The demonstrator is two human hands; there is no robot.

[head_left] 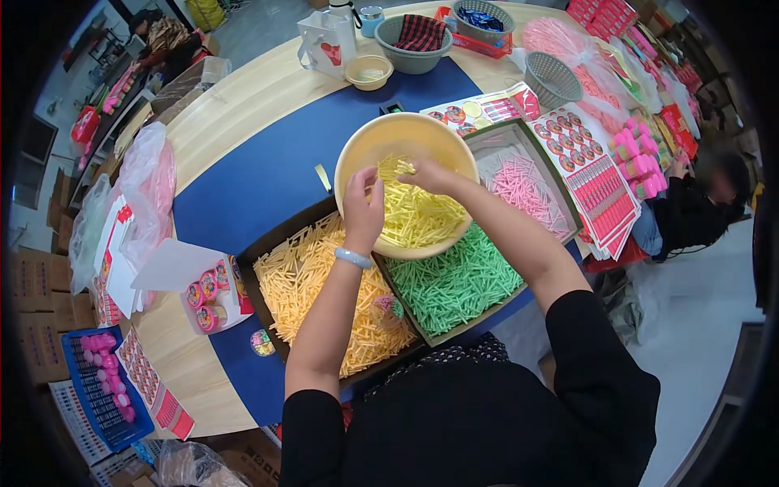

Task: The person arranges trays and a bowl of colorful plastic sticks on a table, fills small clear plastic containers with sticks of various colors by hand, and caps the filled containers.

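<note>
A cream plastic bowl [347,154] of short yellow sticks [422,215] rests over the inner corners of the trays. My left hand [363,203], with a pale bracelet at the wrist, is over the bowl's left side, fingers curled on a few yellow sticks. Across from it, my right hand [428,176] pinches more yellow sticks above the pile. Both hands are close together, and their fingertips are partly hidden. Below lie orange sticks [304,276] in the left tray and green sticks [454,280] in the right one. Pink sticks [523,191] fill part of a grey tray.
A white open box [213,312] of pink-lidded jars stands left, above a small round container [262,342]. Printed sticker sheets [580,162] lie right. Grey baskets [554,79], a basin [412,57] and a paper bag [326,40] stand behind. Another person [698,203] sits at right.
</note>
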